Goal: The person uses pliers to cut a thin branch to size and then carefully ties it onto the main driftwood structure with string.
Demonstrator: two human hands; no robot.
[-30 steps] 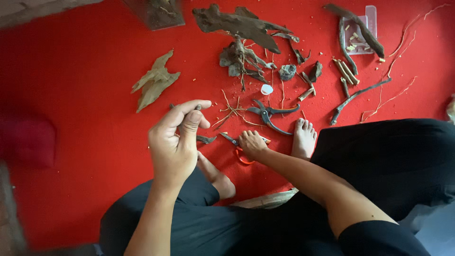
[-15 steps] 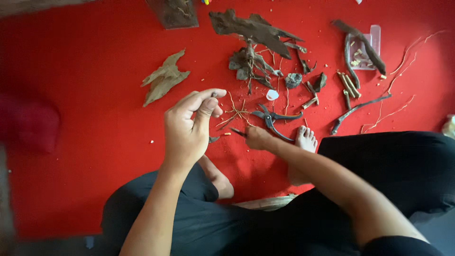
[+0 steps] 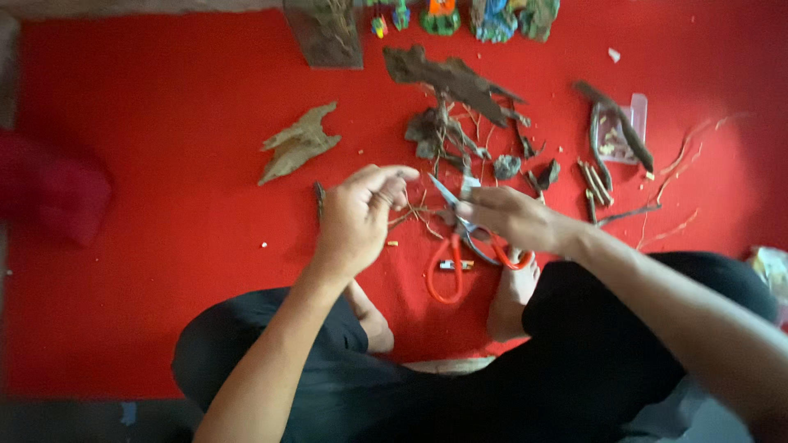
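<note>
I sit cross-legged on a red mat [image 3: 164, 205]. My right hand [image 3: 513, 217] grips scissors with orange loop handles [image 3: 460, 246]; their blades are apart and point up-left toward my left hand. My left hand [image 3: 357, 217] is raised over the mat, fingers pinched on a thin twig [image 3: 410, 215] that runs toward the blades. A dark stick [image 3: 319, 199] lies just left of that hand. My bare foot [image 3: 513, 299] rests below the scissors.
Bark and driftwood pieces [image 3: 447, 78] lie ahead, a pale dry piece of bark [image 3: 297, 146] to the left, short sticks and curved roots [image 3: 603, 176] with a clear plastic box [image 3: 620, 131] at right. Colourful small figures [image 3: 492, 16] and a glass container [image 3: 327, 33] stand at the far edge.
My right hand lifted from the mat, now holding the orange-handled scissors with blades apart near my left hand's twig. The view has tilted up, showing the figures at the far edge.
</note>
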